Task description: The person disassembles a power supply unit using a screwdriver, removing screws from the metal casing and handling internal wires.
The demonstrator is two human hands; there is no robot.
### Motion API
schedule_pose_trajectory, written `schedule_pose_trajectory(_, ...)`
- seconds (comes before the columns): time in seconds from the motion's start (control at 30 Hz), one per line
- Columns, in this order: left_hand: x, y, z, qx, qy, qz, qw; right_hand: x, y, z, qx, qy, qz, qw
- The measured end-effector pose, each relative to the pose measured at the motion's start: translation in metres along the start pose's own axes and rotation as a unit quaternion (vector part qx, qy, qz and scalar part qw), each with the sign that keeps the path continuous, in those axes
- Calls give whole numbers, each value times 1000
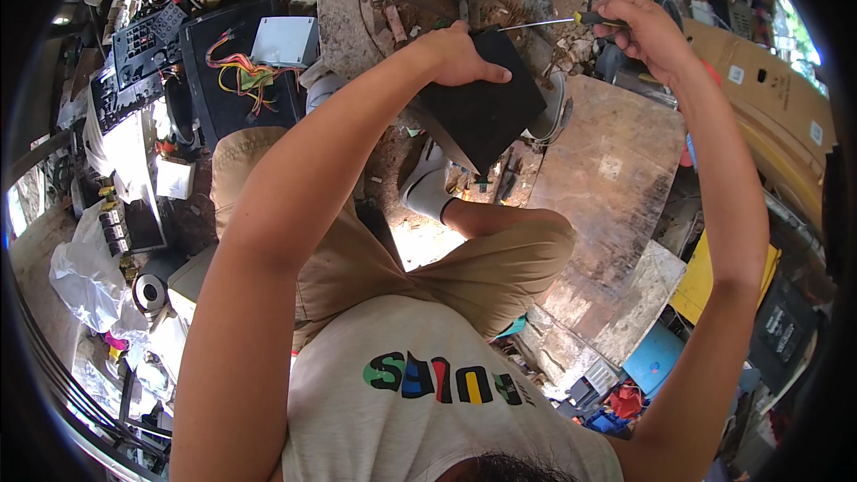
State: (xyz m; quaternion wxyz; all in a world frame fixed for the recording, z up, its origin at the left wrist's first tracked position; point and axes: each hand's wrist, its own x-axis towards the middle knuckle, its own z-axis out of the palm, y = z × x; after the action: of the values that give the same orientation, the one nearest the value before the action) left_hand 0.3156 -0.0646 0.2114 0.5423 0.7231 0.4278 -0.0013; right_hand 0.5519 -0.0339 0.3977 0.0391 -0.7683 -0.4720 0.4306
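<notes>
A black box-shaped case [478, 116] is tilted in front of me, one corner pointing down toward my foot. My left hand [453, 57] grips its far left edge, with the thumb lying across the top face and the other fingers mostly hidden over the far side. At the right, my right hand [647, 36] is closed round the yellow-and-black handle of a screwdriver [546, 23]. Its thin metal shaft points left, and the tip is at or close to the far edge of the case. Whether it touches a screw there is too small to tell.
A silver power supply [286, 41] with coloured wires lies at the left on a dark panel. A worn wooden board [607, 156] lies to the right, beside a cardboard box [759, 80]. Behind the case stands a round stone-like block [344, 13]. Scrap parts crowd both sides.
</notes>
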Motion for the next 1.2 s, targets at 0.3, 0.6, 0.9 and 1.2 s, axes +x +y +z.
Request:
schedule_pose_trajectory(0.3, -2, 2, -2, 30, -5, 19, 999, -2, 9, -1, 44, 15, 39, 998)
schedule_pose_trajectory(0.6, 0, 2, -2, 23, -16, 21, 999, -36, -13, 24, -353, 73, -322, 875)
schedule_pose_trajectory(0.9, -3, 7, -3, 8, 0, 38, 999, -19, -87, 22, -243, -180, 126, 945)
schedule_pose_trajectory(1.2, 3, -3, 8, -62, 30, 37, 997, -28, -86, 43, -303, -149, 129, 933)
